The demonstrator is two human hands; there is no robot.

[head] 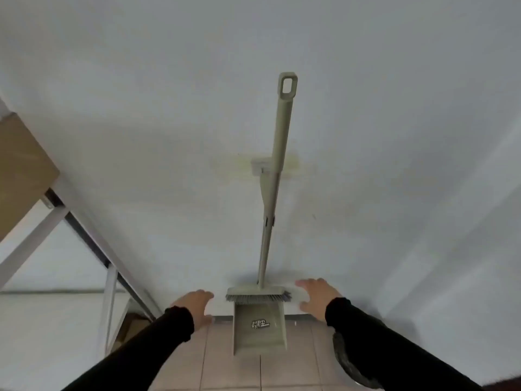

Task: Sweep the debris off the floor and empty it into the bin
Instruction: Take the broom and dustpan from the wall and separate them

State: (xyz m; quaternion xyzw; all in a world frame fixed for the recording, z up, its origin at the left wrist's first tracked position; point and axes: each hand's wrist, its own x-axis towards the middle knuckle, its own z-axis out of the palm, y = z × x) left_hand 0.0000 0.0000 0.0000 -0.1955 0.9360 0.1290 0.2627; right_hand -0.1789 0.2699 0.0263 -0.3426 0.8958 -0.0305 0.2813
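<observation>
Black-sleeved, the left hand [194, 306] and right hand [318, 299] hovered apart, fingers loose and empty, flanking the dustpan [258, 331] at lower centre; the broom [269, 198] stood against the wall [141, 136].

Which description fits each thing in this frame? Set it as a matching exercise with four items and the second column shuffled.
Column one
1. broom handle
2. dustpan
3. left hand
4. right hand

Column two
A. open, to the right of the bristles, holding nothing
B. upright against the white wall
C. open, to the left of the bristles, holding nothing
D. just below the bristles, with a printed label on it

Pairs: 1-B, 2-D, 3-C, 4-A
</observation>
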